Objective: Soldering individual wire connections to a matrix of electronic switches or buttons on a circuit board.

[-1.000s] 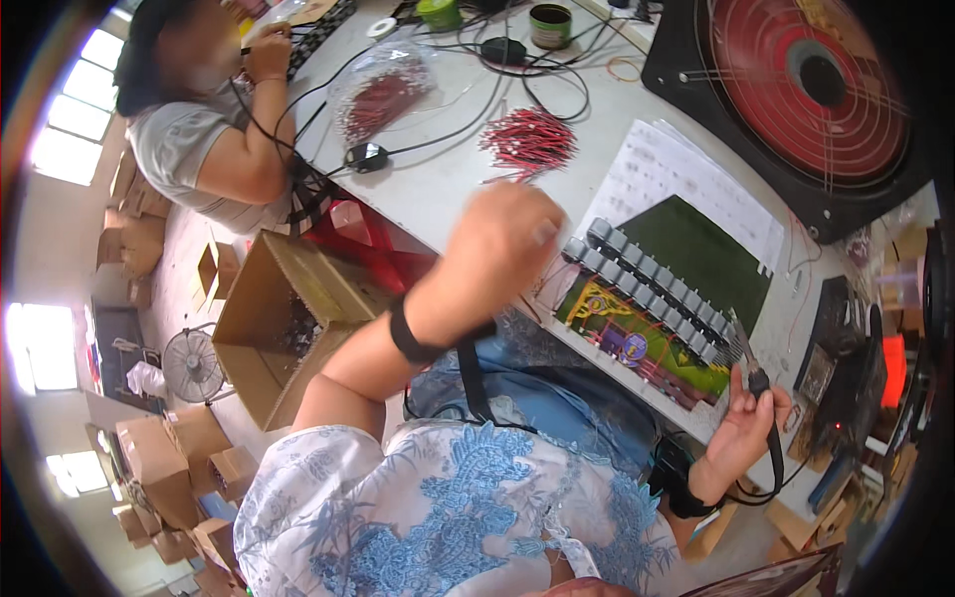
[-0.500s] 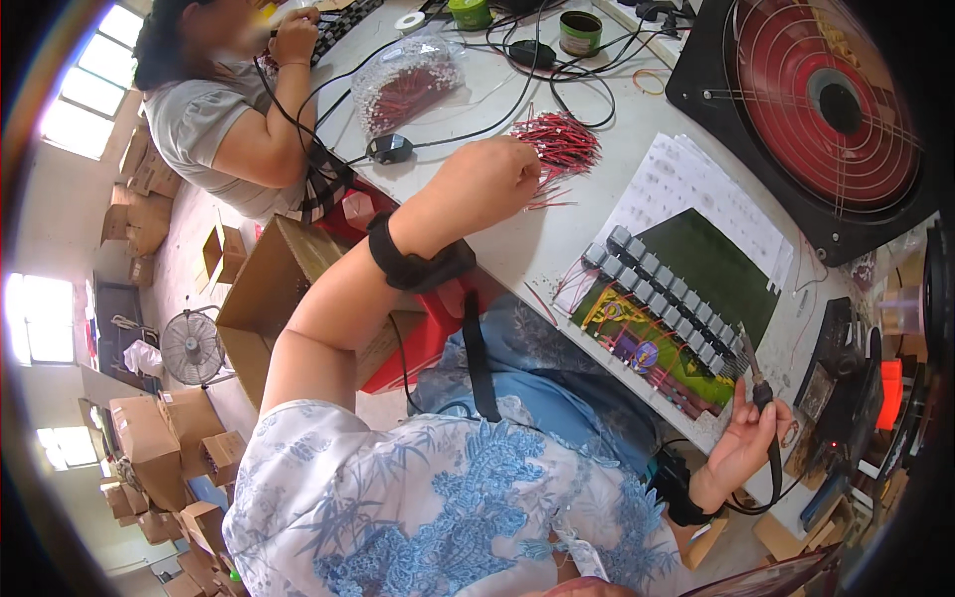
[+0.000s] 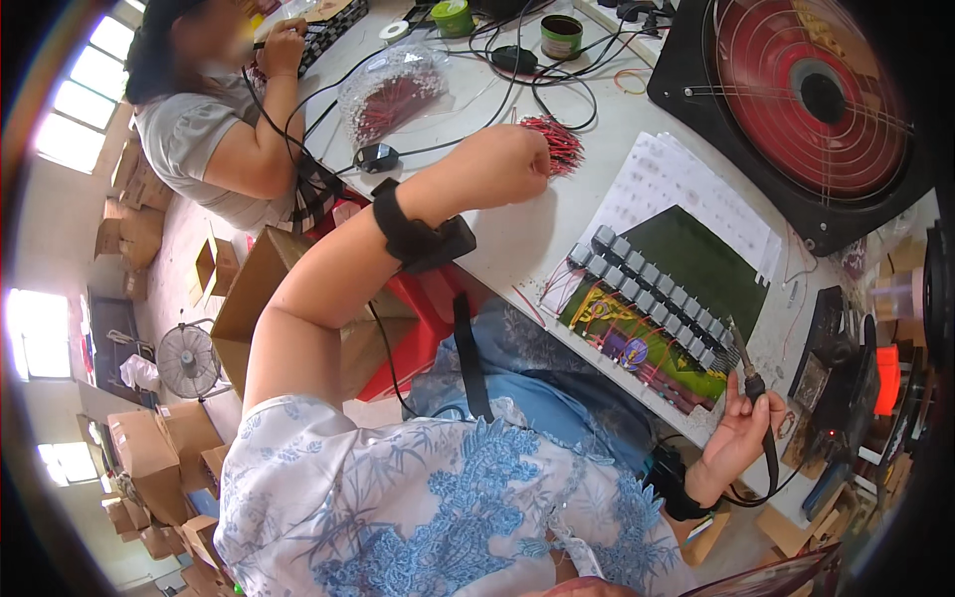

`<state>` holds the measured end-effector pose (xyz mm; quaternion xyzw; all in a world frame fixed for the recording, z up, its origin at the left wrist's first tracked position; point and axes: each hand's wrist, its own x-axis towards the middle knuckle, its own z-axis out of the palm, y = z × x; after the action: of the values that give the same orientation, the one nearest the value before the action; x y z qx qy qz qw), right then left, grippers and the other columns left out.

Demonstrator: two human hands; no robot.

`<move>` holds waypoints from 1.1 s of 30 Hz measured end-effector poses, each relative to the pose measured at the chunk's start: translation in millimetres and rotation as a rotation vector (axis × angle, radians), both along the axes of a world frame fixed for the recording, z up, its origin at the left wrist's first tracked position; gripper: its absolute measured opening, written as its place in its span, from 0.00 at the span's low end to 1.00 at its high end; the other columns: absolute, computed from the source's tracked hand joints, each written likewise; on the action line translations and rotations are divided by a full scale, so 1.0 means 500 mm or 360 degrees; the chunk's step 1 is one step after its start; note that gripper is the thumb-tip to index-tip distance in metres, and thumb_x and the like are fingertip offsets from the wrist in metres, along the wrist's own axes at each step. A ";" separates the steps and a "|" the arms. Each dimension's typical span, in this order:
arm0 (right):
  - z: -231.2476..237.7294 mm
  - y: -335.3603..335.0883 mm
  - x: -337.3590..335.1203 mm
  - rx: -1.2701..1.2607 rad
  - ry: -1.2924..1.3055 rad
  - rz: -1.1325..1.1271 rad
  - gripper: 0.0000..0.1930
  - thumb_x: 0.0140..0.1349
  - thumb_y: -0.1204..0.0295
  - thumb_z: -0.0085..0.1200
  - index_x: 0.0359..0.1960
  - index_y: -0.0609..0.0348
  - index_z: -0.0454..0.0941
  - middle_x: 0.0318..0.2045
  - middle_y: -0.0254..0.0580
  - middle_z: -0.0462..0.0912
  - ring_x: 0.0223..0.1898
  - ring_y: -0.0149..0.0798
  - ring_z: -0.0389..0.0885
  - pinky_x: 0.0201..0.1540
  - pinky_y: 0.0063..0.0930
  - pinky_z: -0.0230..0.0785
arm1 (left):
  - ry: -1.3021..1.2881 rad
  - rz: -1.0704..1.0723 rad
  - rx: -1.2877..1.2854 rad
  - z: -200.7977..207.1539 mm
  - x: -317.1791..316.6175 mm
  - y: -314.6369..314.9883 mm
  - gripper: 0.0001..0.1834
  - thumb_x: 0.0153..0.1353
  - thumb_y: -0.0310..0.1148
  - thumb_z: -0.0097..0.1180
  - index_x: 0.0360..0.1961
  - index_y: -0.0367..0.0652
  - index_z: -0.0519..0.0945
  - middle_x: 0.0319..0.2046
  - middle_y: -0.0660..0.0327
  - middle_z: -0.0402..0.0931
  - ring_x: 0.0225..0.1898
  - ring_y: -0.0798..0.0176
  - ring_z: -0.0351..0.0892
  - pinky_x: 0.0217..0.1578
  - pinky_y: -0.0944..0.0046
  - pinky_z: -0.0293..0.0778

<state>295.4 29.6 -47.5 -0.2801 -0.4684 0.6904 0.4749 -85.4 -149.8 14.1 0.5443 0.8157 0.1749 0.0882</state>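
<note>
My left hand point(image 3: 505, 167) is closed in a fist at the near edge of a pile of short red wires point(image 3: 559, 147); its fingertips and anything in them are hidden. In my right hand point(image 3: 734, 430) is a soldering iron point(image 3: 754, 382), gripped like a pen with its tip up by the right end of two rows of small grey blocks with metal pins point(image 3: 665, 300). These blocks stand on a dark green board point(image 3: 714, 257) with a colourful printed strip along its near side. Thin red wires run from the blocks over the strip.
Printed paper sheets point(image 3: 659, 177) lie under the board. Behind are a clear bag of red wires point(image 3: 393, 95), black cables, a green tin point(image 3: 561, 38) and a large red fan point(image 3: 818, 95). Across the table's left side sits another person point(image 3: 214, 139). An open carton point(image 3: 261, 298) stands below.
My left hand has shifted right over the near part of the wire pile, its fingers more curled and hidden. My right hand keeps the soldering iron at the blocks' right end. The view has shifted slightly.
</note>
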 end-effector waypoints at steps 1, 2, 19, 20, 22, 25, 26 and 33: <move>0.000 -0.001 0.000 0.0013 -0.0007 0.0008 0.05 0.66 0.74 0.46 0.41 0.59 0.67 0.23 0.35 0.69 0.24 0.26 0.67 0.61 0.52 0.65 | -0.0343 0.0187 0.0060 0.020 0.004 0.003 0.08 0.49 0.30 0.57 0.29 0.37 0.80 0.27 0.56 0.79 0.30 0.57 0.80 0.32 0.61 0.75; 0.000 -0.002 0.001 0.0013 0.0000 -0.0005 0.05 0.66 0.74 0.46 0.41 0.59 0.67 0.23 0.35 0.69 0.24 0.26 0.67 0.61 0.52 0.65 | -0.0686 0.0374 0.0118 0.032 0.006 0.005 0.07 0.48 0.29 0.56 0.28 0.36 0.79 0.24 0.55 0.79 0.26 0.58 0.80 0.30 0.62 0.76; 0.003 -0.007 -0.007 0.0013 -0.0008 -0.0003 0.05 0.65 0.72 0.47 0.39 0.59 0.67 0.27 0.39 0.72 0.25 0.25 0.66 0.60 0.49 0.67 | -0.1232 0.0243 0.0338 0.027 0.018 0.023 0.07 0.57 0.29 0.56 0.35 0.36 0.76 0.27 0.60 0.79 0.28 0.71 0.78 0.27 0.69 0.73; 0.003 -0.008 -0.007 0.0011 -0.0009 -0.0003 0.05 0.65 0.72 0.47 0.39 0.59 0.67 0.27 0.39 0.72 0.25 0.25 0.66 0.60 0.49 0.67 | -0.1114 0.0206 0.0285 0.027 0.017 0.021 0.09 0.57 0.28 0.57 0.36 0.35 0.77 0.28 0.59 0.80 0.30 0.71 0.78 0.31 0.69 0.74; 0.005 -0.009 -0.007 0.0014 -0.0019 -0.0004 0.05 0.65 0.72 0.48 0.39 0.59 0.67 0.27 0.39 0.72 0.25 0.25 0.66 0.60 0.49 0.67 | -0.0998 0.0159 0.0230 0.026 0.018 0.023 0.10 0.56 0.28 0.58 0.38 0.33 0.79 0.29 0.59 0.81 0.32 0.70 0.78 0.34 0.69 0.75; 0.004 -0.011 -0.004 0.0004 -0.0002 -0.0017 0.05 0.65 0.73 0.48 0.39 0.59 0.67 0.27 0.39 0.72 0.25 0.25 0.66 0.60 0.49 0.67 | -0.1010 0.0103 0.0289 0.026 0.034 0.026 0.10 0.55 0.27 0.59 0.38 0.33 0.82 0.30 0.59 0.82 0.32 0.69 0.79 0.37 0.68 0.76; 0.003 -0.012 -0.003 0.0005 -0.0006 -0.0030 0.05 0.65 0.73 0.48 0.39 0.59 0.67 0.27 0.39 0.72 0.25 0.25 0.66 0.60 0.49 0.67 | -0.1026 0.0135 0.0403 0.027 0.045 0.027 0.10 0.55 0.26 0.59 0.37 0.34 0.82 0.31 0.59 0.82 0.32 0.68 0.80 0.37 0.68 0.76; 0.004 -0.013 -0.011 -0.0010 -0.0013 -0.0087 0.07 0.63 0.74 0.51 0.41 0.60 0.68 0.25 0.35 0.71 0.25 0.26 0.67 0.54 0.44 0.71 | -0.0808 0.0067 0.0418 0.033 0.178 0.051 0.07 0.57 0.23 0.59 0.37 0.37 0.83 0.30 0.59 0.81 0.31 0.69 0.77 0.33 0.69 0.73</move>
<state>289.8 23.1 -45.3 -0.2971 -0.4604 0.6775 0.4907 3.9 -124.3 30.9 0.4727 0.7491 0.4116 0.2146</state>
